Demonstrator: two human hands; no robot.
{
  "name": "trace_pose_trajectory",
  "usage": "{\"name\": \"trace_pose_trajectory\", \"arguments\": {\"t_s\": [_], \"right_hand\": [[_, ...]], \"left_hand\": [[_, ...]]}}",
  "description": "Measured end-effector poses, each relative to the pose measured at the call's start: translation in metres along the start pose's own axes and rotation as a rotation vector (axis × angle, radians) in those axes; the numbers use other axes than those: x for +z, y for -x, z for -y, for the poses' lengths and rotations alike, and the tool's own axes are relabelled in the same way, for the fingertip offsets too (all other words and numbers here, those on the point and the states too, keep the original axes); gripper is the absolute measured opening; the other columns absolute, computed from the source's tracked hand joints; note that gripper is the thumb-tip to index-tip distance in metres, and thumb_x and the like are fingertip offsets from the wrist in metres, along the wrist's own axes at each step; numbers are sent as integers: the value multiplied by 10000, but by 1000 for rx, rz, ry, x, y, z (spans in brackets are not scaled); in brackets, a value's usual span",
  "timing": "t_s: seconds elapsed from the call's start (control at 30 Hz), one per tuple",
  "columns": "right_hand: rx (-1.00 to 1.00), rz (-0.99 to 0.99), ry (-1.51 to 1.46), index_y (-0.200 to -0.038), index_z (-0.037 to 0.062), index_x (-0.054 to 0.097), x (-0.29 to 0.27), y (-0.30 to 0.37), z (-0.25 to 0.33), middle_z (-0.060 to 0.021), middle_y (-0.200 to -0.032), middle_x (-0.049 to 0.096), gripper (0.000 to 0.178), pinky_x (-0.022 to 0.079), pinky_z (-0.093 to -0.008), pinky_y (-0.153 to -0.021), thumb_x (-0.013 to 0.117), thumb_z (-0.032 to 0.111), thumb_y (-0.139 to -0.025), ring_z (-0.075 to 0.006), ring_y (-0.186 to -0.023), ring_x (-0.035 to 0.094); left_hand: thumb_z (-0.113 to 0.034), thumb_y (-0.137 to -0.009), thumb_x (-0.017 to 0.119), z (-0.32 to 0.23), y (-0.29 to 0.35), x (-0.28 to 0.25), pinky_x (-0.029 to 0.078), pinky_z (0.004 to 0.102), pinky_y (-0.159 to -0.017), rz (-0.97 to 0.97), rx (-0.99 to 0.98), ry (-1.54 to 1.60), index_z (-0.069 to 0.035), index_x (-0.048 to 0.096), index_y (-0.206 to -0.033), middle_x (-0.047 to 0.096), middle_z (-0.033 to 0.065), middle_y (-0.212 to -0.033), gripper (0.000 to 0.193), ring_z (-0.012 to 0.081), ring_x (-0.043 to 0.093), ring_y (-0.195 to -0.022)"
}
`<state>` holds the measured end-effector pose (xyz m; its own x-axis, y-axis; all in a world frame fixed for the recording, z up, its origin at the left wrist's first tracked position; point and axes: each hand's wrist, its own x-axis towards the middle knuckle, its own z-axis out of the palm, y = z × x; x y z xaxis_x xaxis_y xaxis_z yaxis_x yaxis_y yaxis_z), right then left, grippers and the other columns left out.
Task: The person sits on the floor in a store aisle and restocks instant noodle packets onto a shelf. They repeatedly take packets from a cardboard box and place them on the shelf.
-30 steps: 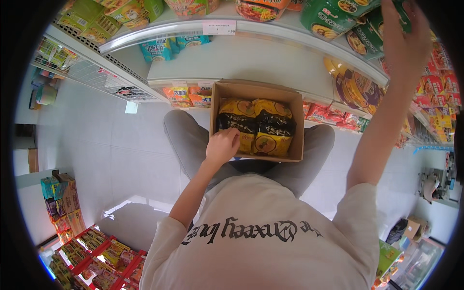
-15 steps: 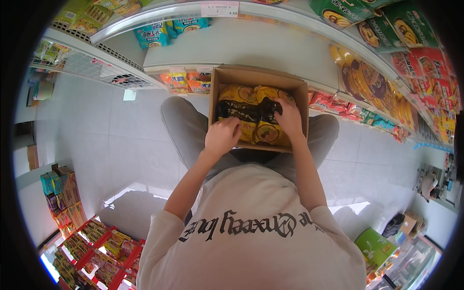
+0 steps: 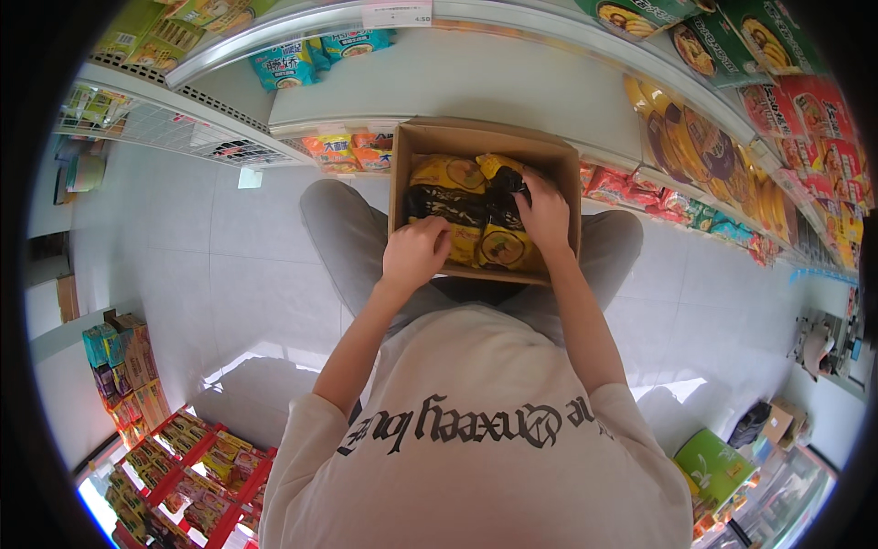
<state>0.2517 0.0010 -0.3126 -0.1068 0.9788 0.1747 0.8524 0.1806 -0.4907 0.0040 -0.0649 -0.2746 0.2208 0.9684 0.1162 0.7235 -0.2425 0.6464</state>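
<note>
An open cardboard box point(image 3: 486, 134) sits between my bent legs, holding several yellow-and-black packets of instant noodles point(image 3: 446, 197). My right hand point(image 3: 546, 218) reaches in over the box's right side, fingers bent around the upper right noodle packet point(image 3: 498, 169), which looks slightly tilted and creased. Part of that packet is hidden under the hand. My left hand point(image 3: 418, 252) lies over the near left corner, its fingers curled against the lower left packet; what they pinch, if anything, is hidden.
A white shelf point(image 3: 439, 80) runs along the far side, with teal noodle packets point(image 3: 285, 64) on it. Orange packets point(image 3: 331, 151) and red packets point(image 3: 613, 185) line the lower shelf. A red display rack point(image 3: 197, 471) stands behind at left, a green box point(image 3: 715, 468) behind at right.
My right hand has shifted slightly, and the upper right packet's far edge now sits more tilted under it. My left hand stays at the near left corner. The view has moved a little.
</note>
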Motion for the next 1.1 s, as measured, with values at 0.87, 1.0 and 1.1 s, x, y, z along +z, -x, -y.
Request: {"name": "trace_pose_trajectory", "arguments": {"t_s": [0.87, 1.0, 1.1], "right_hand": [[-155, -73, -467, -1223, 69, 632, -65, 79, 74, -113, -1309, 616, 499, 466, -430, -1032, 805, 75, -756, -324, -1223, 571], [133, -107, -596, -1374, 55, 514, -64, 75, 61, -157, -1348, 581, 638, 459, -407, -1041, 799, 93, -804, -327, -1240, 564], [346, 107, -1024, -1474, 10, 377, -59, 71, 51, -150, -1398, 543, 744, 455, -344, -1045, 777, 109, -855, -242, -1255, 553]], "left_hand": [[-24, -894, 674, -26, -13, 0, 496, 342, -1001, 61, -689, 1479, 9, 475, -1359, 632, 119, -1269, 507, 194, 616, -1169], [-8, -882, 676, -23, -10, -10, 493, 342, -1016, 84, -596, 1432, 13, 456, -1390, 632, 116, -1279, 554, 197, 617, -1178], [-5, -879, 678, -22, -8, -12, 490, 340, -1019, 133, -579, 1428, 17, 435, -1417, 632, 110, -1279, 591, 194, 615, -1177]]}}
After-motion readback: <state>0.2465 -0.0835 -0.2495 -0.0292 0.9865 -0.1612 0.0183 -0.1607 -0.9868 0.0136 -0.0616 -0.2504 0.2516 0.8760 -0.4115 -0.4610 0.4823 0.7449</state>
